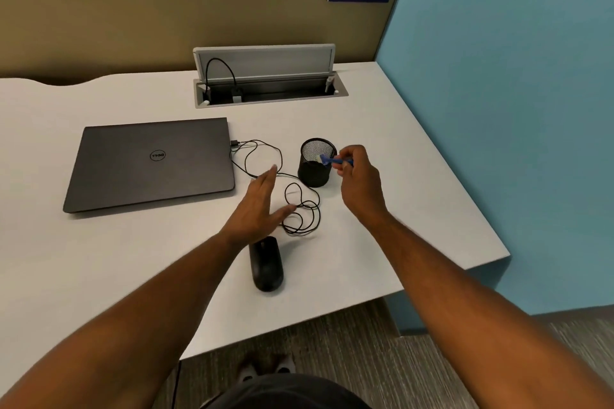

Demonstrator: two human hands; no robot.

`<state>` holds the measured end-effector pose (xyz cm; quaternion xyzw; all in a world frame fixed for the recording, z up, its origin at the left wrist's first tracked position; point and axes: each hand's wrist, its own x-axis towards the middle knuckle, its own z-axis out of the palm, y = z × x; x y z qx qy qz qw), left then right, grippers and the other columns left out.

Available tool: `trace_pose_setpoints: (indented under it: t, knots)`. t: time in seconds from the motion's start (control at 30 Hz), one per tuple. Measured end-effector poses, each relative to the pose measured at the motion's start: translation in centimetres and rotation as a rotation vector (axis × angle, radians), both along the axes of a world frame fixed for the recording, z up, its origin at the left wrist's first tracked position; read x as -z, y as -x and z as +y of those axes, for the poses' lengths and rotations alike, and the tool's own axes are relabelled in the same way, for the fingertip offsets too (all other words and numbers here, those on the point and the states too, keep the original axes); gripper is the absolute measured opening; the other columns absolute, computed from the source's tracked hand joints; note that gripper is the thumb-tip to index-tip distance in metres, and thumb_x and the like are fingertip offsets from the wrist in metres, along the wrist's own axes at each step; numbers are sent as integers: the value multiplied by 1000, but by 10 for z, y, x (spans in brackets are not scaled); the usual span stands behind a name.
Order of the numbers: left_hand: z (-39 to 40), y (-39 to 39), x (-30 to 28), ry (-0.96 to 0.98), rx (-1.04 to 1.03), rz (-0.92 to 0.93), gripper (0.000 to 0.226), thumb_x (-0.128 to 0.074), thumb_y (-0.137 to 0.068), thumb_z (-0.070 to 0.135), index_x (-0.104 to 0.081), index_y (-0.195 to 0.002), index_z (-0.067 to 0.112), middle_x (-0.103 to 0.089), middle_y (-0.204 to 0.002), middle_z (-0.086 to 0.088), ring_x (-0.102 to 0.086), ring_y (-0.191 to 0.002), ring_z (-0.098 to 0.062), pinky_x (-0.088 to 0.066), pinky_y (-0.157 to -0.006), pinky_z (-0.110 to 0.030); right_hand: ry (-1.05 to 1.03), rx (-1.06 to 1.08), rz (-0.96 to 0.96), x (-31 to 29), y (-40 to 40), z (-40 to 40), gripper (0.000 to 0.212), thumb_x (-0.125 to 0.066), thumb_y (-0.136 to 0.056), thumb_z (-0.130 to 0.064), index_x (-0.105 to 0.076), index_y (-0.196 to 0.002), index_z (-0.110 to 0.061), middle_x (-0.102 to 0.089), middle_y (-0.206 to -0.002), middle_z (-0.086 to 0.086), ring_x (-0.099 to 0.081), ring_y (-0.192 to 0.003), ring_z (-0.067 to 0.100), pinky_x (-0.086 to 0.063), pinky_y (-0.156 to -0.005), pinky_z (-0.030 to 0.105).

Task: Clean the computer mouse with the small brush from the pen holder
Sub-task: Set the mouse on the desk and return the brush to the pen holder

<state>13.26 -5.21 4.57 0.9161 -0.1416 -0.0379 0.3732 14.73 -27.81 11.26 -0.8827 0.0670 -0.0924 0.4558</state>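
Note:
A black wired computer mouse lies on the white desk near its front edge. Its black cable coils away toward the laptop. A black mesh pen holder stands upright behind the coil. My right hand pinches a small blue brush by its handle, with the pale bristle end over the holder's rim. My left hand hovers flat with fingers spread, just beyond the mouse and over the cable, holding nothing.
A closed grey laptop lies at the left with the mouse cable plugged into its side. An open cable tray with a raised lid sits at the back. The desk's right edge runs beside a blue wall.

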Motion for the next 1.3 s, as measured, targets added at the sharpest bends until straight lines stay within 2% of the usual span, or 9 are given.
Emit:
trace_pose_setpoints:
  t: [0.1,0.2,0.3,0.4,0.5,0.63,0.83,1.07,1.3]
  knots:
    - [-12,-26,-9,14,-15,-10,91,-65,-95,46,-10,-162,18,-24,-165,-6,-26,-150,-22,-31,-120,-43,114,21,10,-4,-19,1,12,-51,-105,-11,-49,-116,-13,-70,-111,6,-69,-96,24,-61,-79,34]
    - [-25,-47,-18,19,-20,-26,91,-66,-95,42,-9,-162,18,-26,-165,-7,-29,-149,-24,-31,-120,-47,257,39,5,-4,-33,2,10,-54,-104,-18,-51,-114,-15,-69,-101,4,-67,-85,20,-52,-61,20]
    - [-39,-64,-27,47,-36,0,91,-67,-96,37,-7,-162,21,-23,-166,-4,-29,-150,-24,-31,-121,-44,392,12,-8,1,-44,3,11,-58,-103,-18,-59,-113,-15,-73,-102,8,-69,-85,22,-52,-68,24]
    - [-50,-78,-29,47,-36,22,93,-68,-96,34,-4,-162,22,-23,-167,-3,-28,-150,-25,-30,-121,-43,476,-12,-8,4,-52,4,18,-61,-101,-16,-64,-118,-13,-75,-111,9,-71,-95,25,-55,-78,28]
    - [-59,-89,-31,41,-39,45,94,-68,-96,32,-2,-162,22,-28,-164,-6,-30,-149,-29,-28,-121,-48,528,-46,23,10,-60,6,28,-64,-99,-16,-63,-127,-14,-73,-122,8,-70,-107,26,-57,-89,32]
    - [-68,-98,-31,32,-38,82,93,-68,-96,28,-2,-162,22,-39,-158,-7,-39,-142,-29,-37,-112,-39,611,-67,39,20,-67,9,44,-71,-94,-19,-60,-136,-14,-69,-131,8,-67,-117,26,-54,-99,34]
    - [-72,-102,-27,11,-22,84,94,-69,-95,27,-3,-162,21,-45,-155,-9,-47,-137,-28,-41,-109,-37,712,-87,-65,27,-69,11,32,-66,-98,-22,-70,-129,-19,-75,-120,7,-71,-107,25,-55,-97,34]
    - [-73,-100,-25,-18,-24,59,91,-68,-96,33,-6,-162,19,-46,-154,-10,-47,-136,-29,-41,-108,-39,781,-172,-115,26,-67,15,21,-65,-95,-18,-77,-112,-12,-78,-106,12,-73,-97,30,-59,-93,40]
    - [-75,-99,-28,-36,-28,52,88,-65,-98,34,-7,-162,18,-45,-155,-8,-47,-136,-29,-41,-108,-40,776,-194,-115,31,-61,12,22,-65,-95,-25,-75,-114,-19,-77,-113,6,-71,-105,27,-56,-100,40]
